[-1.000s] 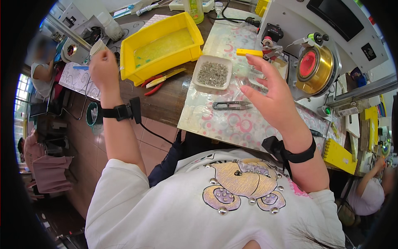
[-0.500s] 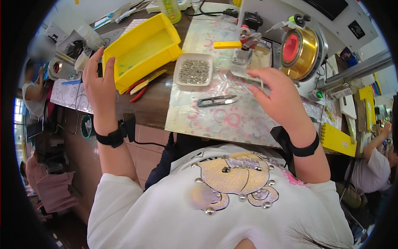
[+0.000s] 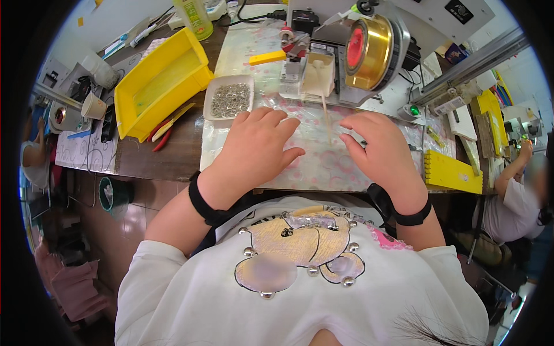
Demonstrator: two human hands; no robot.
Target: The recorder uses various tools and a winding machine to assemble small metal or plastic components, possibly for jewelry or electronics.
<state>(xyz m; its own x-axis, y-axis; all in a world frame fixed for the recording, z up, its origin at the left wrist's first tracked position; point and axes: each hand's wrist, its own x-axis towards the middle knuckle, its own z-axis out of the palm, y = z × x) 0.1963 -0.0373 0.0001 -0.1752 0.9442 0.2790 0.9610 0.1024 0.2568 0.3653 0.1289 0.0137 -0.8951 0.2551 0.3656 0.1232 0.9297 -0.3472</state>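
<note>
My left hand (image 3: 257,147) is spread palm-down over the near part of the patterned work mat (image 3: 323,167). Its fingers are apart and hold nothing that I can see. Just beyond the fingertips is a white square tray (image 3: 209,109) of small metal pieces (image 3: 231,99). Farther right, my right hand (image 3: 384,150) hovers with curved fingers, its thumb apart from them. A small dark thing shows at its thumb; I cannot make it out. Between the hands a thin pale stick (image 3: 325,112) slants out of a small pale container (image 3: 317,75), apart from both. The thread snips are out of sight.
A yellow bin (image 3: 130,118) stands at the left, red-handled pliers (image 3: 163,140) beside it. A gold spool (image 3: 378,52) on a machine rises at the back right. A yellow box (image 3: 453,173) lies at the right. Another person (image 3: 502,202) sits beyond it.
My left hand has come from beside the yellow bin to the mat in front of the tray. My right hand has drawn slightly nearer. The whole view has shifted, and the snips no longer show.
</note>
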